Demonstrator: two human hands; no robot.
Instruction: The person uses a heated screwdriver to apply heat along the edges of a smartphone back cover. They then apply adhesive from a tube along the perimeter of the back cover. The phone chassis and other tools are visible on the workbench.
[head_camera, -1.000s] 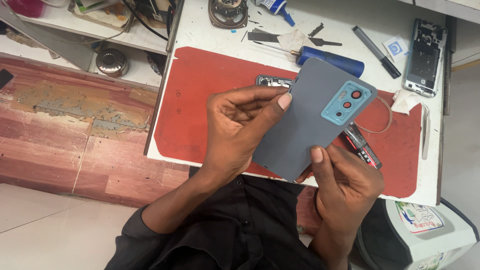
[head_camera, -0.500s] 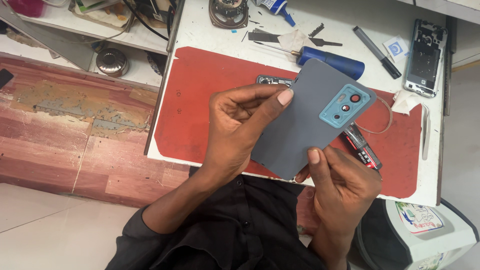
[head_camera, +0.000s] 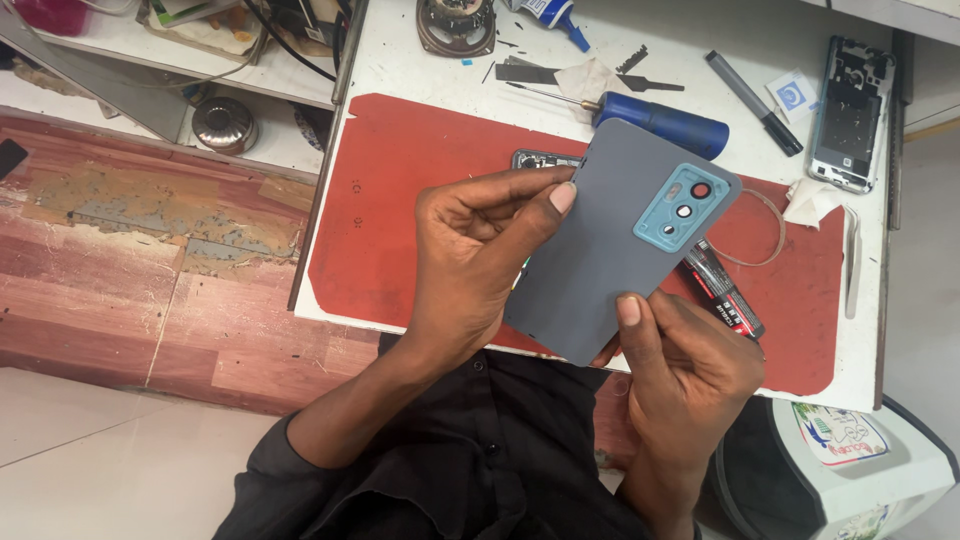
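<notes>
I hold a grey phone back cover (head_camera: 610, 250) with a teal camera panel above a red work mat (head_camera: 400, 210). My left hand (head_camera: 480, 255) grips its left edge, thumb pressed on the face near the top. My right hand (head_camera: 690, 375) holds the lower edge, thumb on the bottom corner. The cover is tilted, camera panel toward the upper right. Part of a dark phone body (head_camera: 540, 160) peeks out behind it on the mat.
On the white table lie a blue-handled screwdriver (head_camera: 655, 122), a black pen (head_camera: 752, 88), an opened phone frame (head_camera: 850, 112), a black and red battery (head_camera: 725, 292), tweezers (head_camera: 851, 262) and a thin loop of wire (head_camera: 760, 230). A shelf with clutter stands at the left.
The cover and both hands have barely shifted; my right thumb has crept slightly along the bottom edge.
</notes>
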